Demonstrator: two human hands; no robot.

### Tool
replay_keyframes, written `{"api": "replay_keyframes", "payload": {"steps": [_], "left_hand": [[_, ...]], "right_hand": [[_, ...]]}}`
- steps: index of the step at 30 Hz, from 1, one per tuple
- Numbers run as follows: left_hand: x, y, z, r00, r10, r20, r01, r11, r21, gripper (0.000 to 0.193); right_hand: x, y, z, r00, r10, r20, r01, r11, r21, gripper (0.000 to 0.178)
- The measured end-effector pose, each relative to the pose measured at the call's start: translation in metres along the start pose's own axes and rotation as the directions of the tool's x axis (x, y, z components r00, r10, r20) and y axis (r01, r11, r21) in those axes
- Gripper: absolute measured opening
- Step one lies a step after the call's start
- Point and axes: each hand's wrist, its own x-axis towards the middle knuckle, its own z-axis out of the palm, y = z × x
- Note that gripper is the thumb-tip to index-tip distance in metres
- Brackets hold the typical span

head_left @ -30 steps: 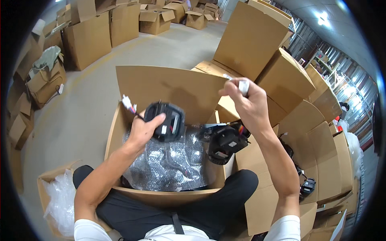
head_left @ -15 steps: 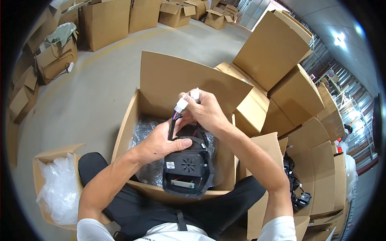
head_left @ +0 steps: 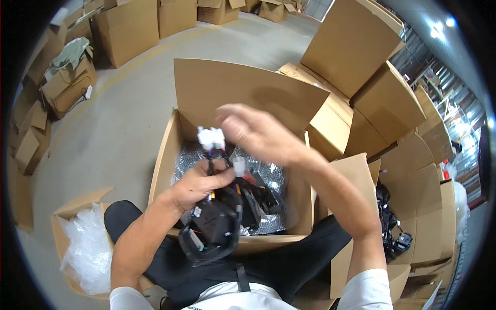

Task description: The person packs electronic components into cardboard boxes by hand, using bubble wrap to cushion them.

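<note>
The left hand (head_left: 199, 186) closes around the cables (head_left: 211, 166) of a black unit (head_left: 214, 225), which hangs over the near edge of the cardboard box (head_left: 164, 163). White connectors (head_left: 211, 138) stick up on the far side of that hand. The right hand (head_left: 258, 137) hovers just right of them, blurred; whether it pinches anything I cannot tell. A second black unit (head_left: 266, 199) sits to the right, above bubble wrap (head_left: 277, 173) in the box.
</note>
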Motion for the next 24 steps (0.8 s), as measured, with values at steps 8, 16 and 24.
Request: {"api": "replay_keyframes", "payload": {"steps": [8,16,24], "left_hand": [[-0.008,0.026,-0.011,0.955,0.295,-0.041,-0.294,0.955,0.026,0.038],[-0.013,0.015,-0.013,0.905,0.403,-0.137,-0.425,0.850,-0.312,0.029],[-0.019,0.018,-0.006,0.829,0.558,0.027,-0.428,0.665,-0.612,0.027]], "right_hand": [[-0.108,0.100,-0.039,0.664,0.748,0.001,-0.666,0.591,0.454,0.071],[-0.128,0.094,0.009,0.907,0.404,0.116,-0.204,0.180,0.962,0.056],[-0.084,0.058,0.012,0.987,0.045,-0.154,0.138,0.260,0.956,0.099]]}}
